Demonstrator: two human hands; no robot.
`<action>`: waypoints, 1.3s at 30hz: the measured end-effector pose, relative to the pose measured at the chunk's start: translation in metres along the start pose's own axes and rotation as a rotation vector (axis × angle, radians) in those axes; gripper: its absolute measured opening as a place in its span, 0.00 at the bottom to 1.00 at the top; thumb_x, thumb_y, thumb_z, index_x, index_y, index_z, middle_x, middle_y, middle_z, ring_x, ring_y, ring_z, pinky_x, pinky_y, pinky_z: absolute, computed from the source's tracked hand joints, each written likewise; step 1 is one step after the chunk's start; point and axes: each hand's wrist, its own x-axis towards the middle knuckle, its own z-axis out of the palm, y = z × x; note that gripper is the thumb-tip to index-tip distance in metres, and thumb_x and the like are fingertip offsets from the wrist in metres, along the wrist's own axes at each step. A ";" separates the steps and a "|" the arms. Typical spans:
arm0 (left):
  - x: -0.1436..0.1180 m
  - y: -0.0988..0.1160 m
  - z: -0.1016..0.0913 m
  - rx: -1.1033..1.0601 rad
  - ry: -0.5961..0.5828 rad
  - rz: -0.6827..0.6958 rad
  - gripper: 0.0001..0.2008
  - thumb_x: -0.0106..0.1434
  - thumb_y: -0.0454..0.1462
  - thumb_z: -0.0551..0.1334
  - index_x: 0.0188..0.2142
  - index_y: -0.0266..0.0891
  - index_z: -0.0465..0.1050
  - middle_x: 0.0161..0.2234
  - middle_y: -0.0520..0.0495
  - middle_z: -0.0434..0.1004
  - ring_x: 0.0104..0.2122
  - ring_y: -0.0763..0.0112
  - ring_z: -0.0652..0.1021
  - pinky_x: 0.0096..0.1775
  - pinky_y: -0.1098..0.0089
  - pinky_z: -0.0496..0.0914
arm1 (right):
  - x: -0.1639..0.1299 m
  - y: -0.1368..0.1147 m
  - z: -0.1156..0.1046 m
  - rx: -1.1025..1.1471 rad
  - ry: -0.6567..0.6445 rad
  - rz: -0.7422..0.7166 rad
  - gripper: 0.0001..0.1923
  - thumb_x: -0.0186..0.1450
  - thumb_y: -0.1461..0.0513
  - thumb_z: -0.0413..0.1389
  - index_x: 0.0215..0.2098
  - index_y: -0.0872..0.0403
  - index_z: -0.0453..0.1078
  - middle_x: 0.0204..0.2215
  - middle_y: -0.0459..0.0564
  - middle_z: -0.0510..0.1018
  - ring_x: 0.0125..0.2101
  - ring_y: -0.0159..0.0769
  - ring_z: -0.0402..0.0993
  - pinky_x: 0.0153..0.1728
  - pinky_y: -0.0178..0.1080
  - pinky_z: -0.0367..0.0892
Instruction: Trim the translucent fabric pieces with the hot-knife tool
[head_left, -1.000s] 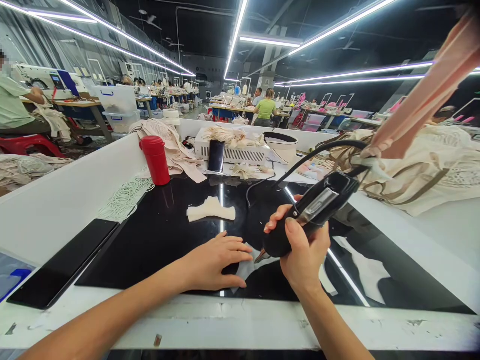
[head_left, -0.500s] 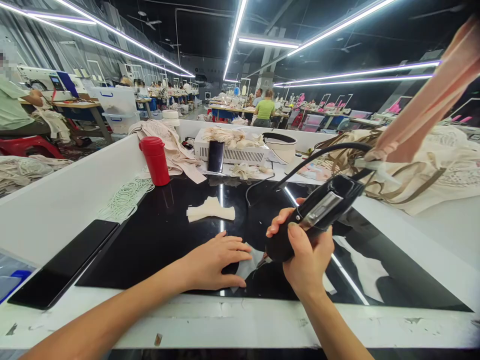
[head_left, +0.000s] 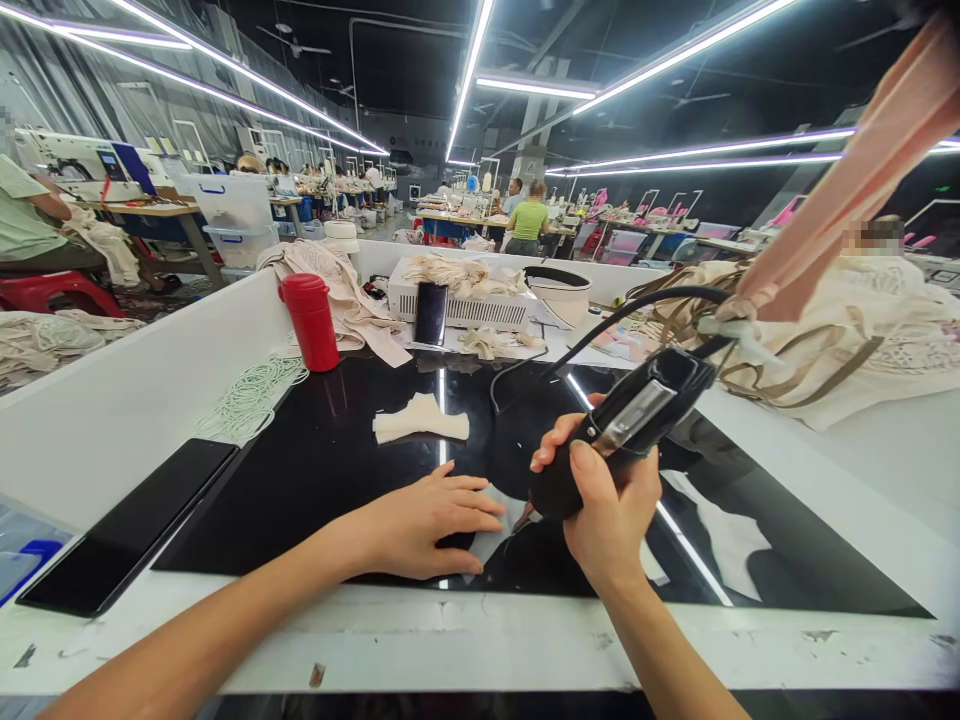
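My left hand (head_left: pixel 435 525) lies palm down with its fingers spread, pressing on a small pale, thin piece of cloth (head_left: pixel 493 532) on a glossy black board (head_left: pixel 300 500). My right hand (head_left: pixel 611 500) is wrapped round a black corded power tool (head_left: pixel 626 425) with a metal plate on its side. The tool is tilted, its narrow tip (head_left: pixel 525 517) down at the right edge of the cloth, beside my left fingertips. A pink cloth strip (head_left: pixel 840 210) is tied at the tool's upper end. Further back lies a small cream folded pad (head_left: pixel 420 418).
A red cup (head_left: pixel 311 325), pale green cord (head_left: pixel 251 395) and a black phone-like slab (head_left: pixel 131 525) line the left side. Pale flat pieces (head_left: pixel 720 530) lie at right. Behind are a vented white box (head_left: pixel 465 300), a propped phone (head_left: pixel 431 315) and heaped garments (head_left: pixel 862 330). Other people sit beyond.
The tool and my right hand have shifted slightly left. My left thumb has drawn back a little, showing more cloth. A person's head now shows behind the garments at right.
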 end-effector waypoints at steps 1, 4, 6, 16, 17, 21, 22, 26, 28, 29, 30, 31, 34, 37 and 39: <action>0.000 -0.001 0.000 -0.002 -0.005 -0.002 0.25 0.68 0.41 0.69 0.63 0.54 0.69 0.65 0.46 0.70 0.69 0.48 0.61 0.67 0.33 0.43 | 0.000 0.000 0.000 -0.001 0.003 0.000 0.20 0.67 0.59 0.63 0.55 0.45 0.66 0.33 0.41 0.75 0.26 0.32 0.72 0.29 0.39 0.71; -0.002 -0.002 -0.001 -0.007 -0.016 -0.009 0.27 0.67 0.42 0.69 0.64 0.54 0.69 0.66 0.45 0.69 0.69 0.47 0.61 0.66 0.31 0.43 | 0.000 0.001 -0.001 -0.003 0.002 0.000 0.20 0.67 0.59 0.63 0.55 0.45 0.67 0.33 0.41 0.75 0.26 0.32 0.72 0.29 0.39 0.71; -0.002 -0.002 -0.002 -0.007 -0.028 -0.014 0.27 0.67 0.42 0.70 0.64 0.53 0.68 0.66 0.45 0.68 0.69 0.47 0.61 0.66 0.30 0.43 | 0.000 0.000 -0.001 0.001 0.002 0.000 0.19 0.67 0.59 0.64 0.54 0.45 0.67 0.32 0.41 0.76 0.26 0.32 0.72 0.29 0.39 0.72; -0.001 0.000 -0.002 -0.015 -0.014 -0.009 0.29 0.66 0.43 0.70 0.64 0.54 0.68 0.66 0.45 0.69 0.69 0.48 0.61 0.67 0.33 0.42 | -0.006 -0.009 0.012 0.080 0.012 0.022 0.18 0.65 0.59 0.64 0.52 0.45 0.69 0.31 0.42 0.75 0.26 0.32 0.73 0.28 0.38 0.72; -0.001 0.000 -0.002 -0.013 -0.015 -0.010 0.28 0.66 0.43 0.70 0.64 0.54 0.68 0.66 0.45 0.69 0.69 0.48 0.61 0.67 0.33 0.42 | -0.007 -0.009 0.014 0.085 0.004 0.020 0.18 0.66 0.59 0.64 0.52 0.45 0.68 0.32 0.42 0.75 0.26 0.32 0.73 0.28 0.38 0.73; -0.001 0.000 -0.001 -0.009 -0.014 -0.004 0.27 0.67 0.43 0.70 0.64 0.53 0.69 0.65 0.45 0.69 0.69 0.48 0.62 0.67 0.32 0.42 | -0.010 -0.007 0.015 0.084 -0.021 0.034 0.18 0.66 0.59 0.64 0.53 0.45 0.68 0.32 0.42 0.75 0.26 0.32 0.73 0.28 0.38 0.73; -0.001 0.000 -0.001 -0.008 -0.014 0.000 0.27 0.67 0.43 0.69 0.64 0.52 0.69 0.65 0.45 0.69 0.69 0.48 0.62 0.67 0.32 0.42 | -0.011 -0.006 0.015 0.084 -0.025 0.035 0.18 0.66 0.59 0.64 0.53 0.45 0.68 0.32 0.42 0.75 0.26 0.32 0.73 0.28 0.38 0.73; 0.000 -0.001 -0.001 0.002 -0.020 0.008 0.26 0.68 0.44 0.69 0.63 0.52 0.69 0.65 0.45 0.69 0.69 0.49 0.61 0.67 0.32 0.42 | -0.010 -0.005 0.014 0.097 -0.042 0.020 0.17 0.67 0.60 0.63 0.53 0.45 0.68 0.33 0.42 0.76 0.28 0.33 0.74 0.30 0.39 0.73; 0.000 -0.002 -0.001 0.005 -0.024 0.007 0.25 0.68 0.43 0.68 0.63 0.51 0.69 0.66 0.45 0.69 0.69 0.49 0.61 0.67 0.31 0.42 | -0.010 -0.006 0.013 0.092 -0.042 0.019 0.17 0.67 0.60 0.63 0.53 0.45 0.68 0.33 0.42 0.76 0.28 0.33 0.74 0.30 0.39 0.73; 0.000 -0.002 -0.001 0.005 -0.025 0.007 0.25 0.68 0.43 0.68 0.63 0.51 0.68 0.66 0.46 0.69 0.69 0.50 0.61 0.66 0.30 0.42 | -0.011 -0.006 0.013 0.090 -0.037 0.020 0.18 0.67 0.60 0.63 0.53 0.45 0.68 0.33 0.42 0.76 0.28 0.33 0.74 0.29 0.39 0.73; 0.000 -0.002 -0.001 0.003 -0.026 0.008 0.25 0.69 0.43 0.68 0.63 0.51 0.68 0.66 0.46 0.68 0.69 0.50 0.61 0.66 0.30 0.42 | -0.011 -0.007 0.013 0.090 -0.028 0.021 0.18 0.66 0.59 0.64 0.53 0.45 0.68 0.33 0.42 0.76 0.27 0.33 0.74 0.29 0.39 0.73; 0.000 -0.002 -0.001 0.001 -0.027 0.008 0.25 0.69 0.43 0.68 0.63 0.51 0.68 0.66 0.46 0.68 0.69 0.50 0.61 0.66 0.29 0.42 | -0.011 -0.007 0.013 0.092 -0.019 0.022 0.18 0.66 0.59 0.64 0.53 0.45 0.68 0.32 0.42 0.76 0.27 0.33 0.73 0.29 0.38 0.73; 0.000 -0.002 -0.001 -0.005 -0.021 0.005 0.25 0.68 0.43 0.68 0.63 0.51 0.69 0.66 0.46 0.69 0.69 0.49 0.61 0.66 0.29 0.43 | -0.012 -0.007 0.013 0.097 -0.012 0.020 0.18 0.66 0.59 0.64 0.52 0.45 0.68 0.32 0.42 0.76 0.27 0.33 0.73 0.28 0.38 0.73; -0.001 -0.003 -0.001 -0.009 -0.019 0.006 0.25 0.68 0.44 0.68 0.63 0.52 0.69 0.66 0.45 0.69 0.69 0.48 0.61 0.66 0.30 0.42 | -0.012 -0.007 0.013 0.081 -0.023 0.024 0.18 0.66 0.60 0.64 0.53 0.45 0.68 0.32 0.42 0.76 0.27 0.33 0.74 0.29 0.39 0.73; -0.001 -0.003 -0.001 -0.010 -0.024 0.006 0.25 0.68 0.44 0.68 0.63 0.51 0.69 0.66 0.45 0.69 0.70 0.48 0.61 0.66 0.31 0.42 | -0.012 -0.007 0.013 0.076 -0.024 0.027 0.17 0.67 0.60 0.63 0.52 0.45 0.68 0.32 0.42 0.76 0.27 0.33 0.74 0.29 0.39 0.74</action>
